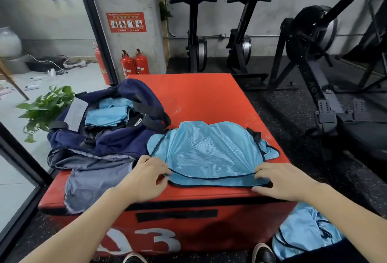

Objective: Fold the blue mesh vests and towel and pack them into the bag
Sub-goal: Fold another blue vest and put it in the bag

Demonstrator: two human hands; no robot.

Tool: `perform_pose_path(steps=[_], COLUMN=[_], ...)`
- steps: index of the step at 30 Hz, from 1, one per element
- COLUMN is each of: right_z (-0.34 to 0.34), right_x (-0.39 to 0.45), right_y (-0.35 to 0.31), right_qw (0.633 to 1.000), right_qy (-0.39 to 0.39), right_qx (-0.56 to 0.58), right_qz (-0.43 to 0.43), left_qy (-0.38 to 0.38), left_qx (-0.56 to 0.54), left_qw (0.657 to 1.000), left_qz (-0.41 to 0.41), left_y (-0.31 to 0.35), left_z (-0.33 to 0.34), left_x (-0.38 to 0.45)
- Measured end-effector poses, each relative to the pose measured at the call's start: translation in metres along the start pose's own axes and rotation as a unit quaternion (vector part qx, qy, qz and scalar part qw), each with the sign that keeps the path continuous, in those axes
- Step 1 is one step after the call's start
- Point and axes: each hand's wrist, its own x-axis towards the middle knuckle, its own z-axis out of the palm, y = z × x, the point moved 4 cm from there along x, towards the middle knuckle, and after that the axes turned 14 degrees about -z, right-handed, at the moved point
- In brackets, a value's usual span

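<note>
Gym: rowing machines (310,38) along concrete wall, rubber floor (293,116), red padded plyo box (199,99), fire extinguishers (135,64).

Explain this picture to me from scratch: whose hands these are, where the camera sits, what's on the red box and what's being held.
There is no machine here. A person wears a camera on the head, so you look forward and down at their own two hands. The left hand and the right hand each pinch the near edge of a light blue mesh vest spread on a red padded box. Beside it on the box lies an open navy bag with folded blue vests already inside. More blue mesh lies low at the right of the box. Rowing machines and fire extinguishers stand behind.
</note>
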Motion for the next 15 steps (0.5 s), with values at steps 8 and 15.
perform_pose_path(steps=[8,15], right_z=[-0.013,-0.013], right_x=[-0.001,-0.003], right_y=[0.009,0.017], right_qw=[0.989,0.985], right_qy=[0.101,0.106], right_qx=[0.081,0.097], right_qz=[0.072,0.094], left_qy=[0.018,0.116], left_qx=[0.087,0.023], left_qw=[0.995,0.989], left_qz=[-0.035,-0.089], left_y=[0.020,0.023], left_z=[0.004,0.001], left_x=[-0.003,0.004])
